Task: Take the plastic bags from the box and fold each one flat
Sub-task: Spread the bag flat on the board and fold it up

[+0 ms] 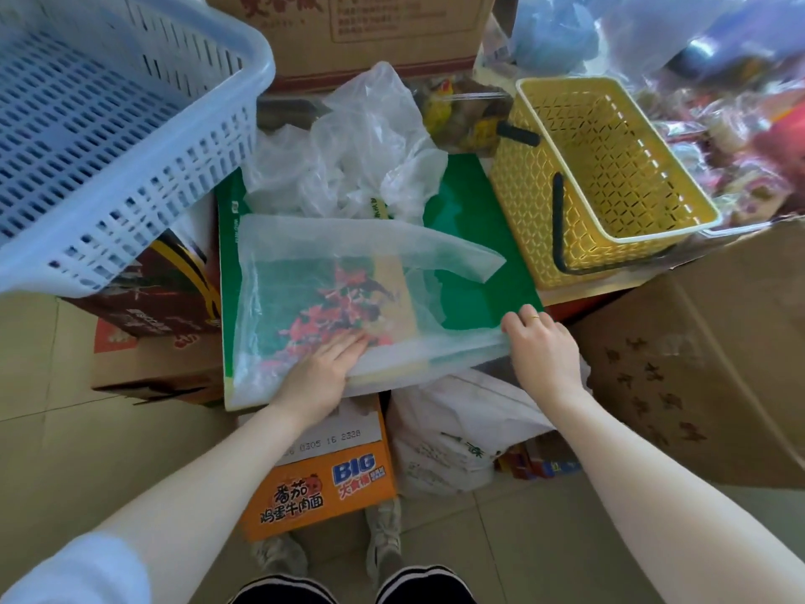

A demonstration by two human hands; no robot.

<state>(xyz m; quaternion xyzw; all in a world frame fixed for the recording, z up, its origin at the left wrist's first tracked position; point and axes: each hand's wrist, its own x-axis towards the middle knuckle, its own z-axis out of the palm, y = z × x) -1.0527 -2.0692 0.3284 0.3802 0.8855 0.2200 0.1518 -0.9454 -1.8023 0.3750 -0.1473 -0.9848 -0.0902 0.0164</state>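
1. Head view: translucent white plastic bag (331, 272) lies spread on the green printed box top (479, 237); left hand (324, 368) presses it, fingers straight.
2. Right hand (542, 346) apparently pinches the near edge.
3. Risk: slick film may slide, skewing the fold.

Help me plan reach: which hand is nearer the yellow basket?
Right. The right hand sits just below the yellow basket; the left hand lies farther left.
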